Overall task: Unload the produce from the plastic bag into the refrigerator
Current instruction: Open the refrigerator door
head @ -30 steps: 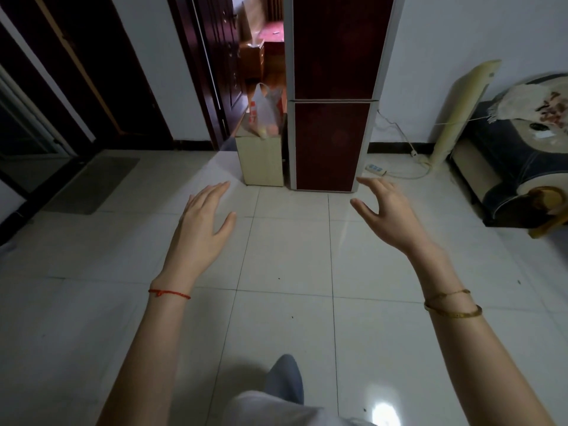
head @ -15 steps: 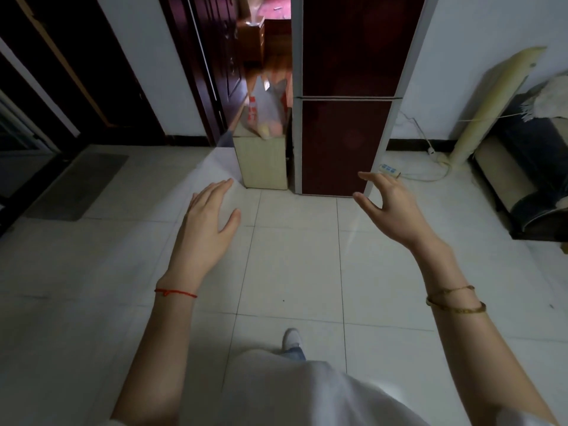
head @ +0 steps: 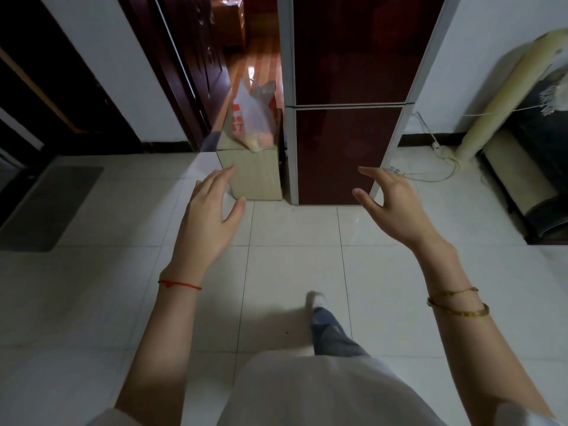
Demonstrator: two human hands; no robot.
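Looking down from the head camera, both arms reach forward over a floor of pale glossy tiles (head: 292,229) with thin grey grout lines. The left hand (head: 209,216) hangs in the air with fingers straight and relaxed, holding nothing; a red string (head: 179,284) circles its wrist. The right hand (head: 390,204) is likewise spread, fingers loosely extended and thumb apart, holding nothing, with gold bangles (head: 458,305) on its wrist. Both hands are well short of the furniture ahead.

The refrigerator (head: 347,118) stands against the white wall, dark red doors shut, with silver edges and a seam between upper and lower door. Just beside it on the left sits a small beige cabinet (head: 255,176), and on top of that rests the plastic bag (head: 252,118), translucent with red print, something yellow and pink showing through near its bottom. Behind the bag a dark wooden door (head: 184,72) stands open onto a room with a shiny brown floor. A grey mat (head: 52,207) lies at far left. On the right, a white power strip (head: 395,170) and cable lie on the tiles near a leaning cream roll (head: 504,90). One foot in a white shoe (head: 316,299) is stepping forward
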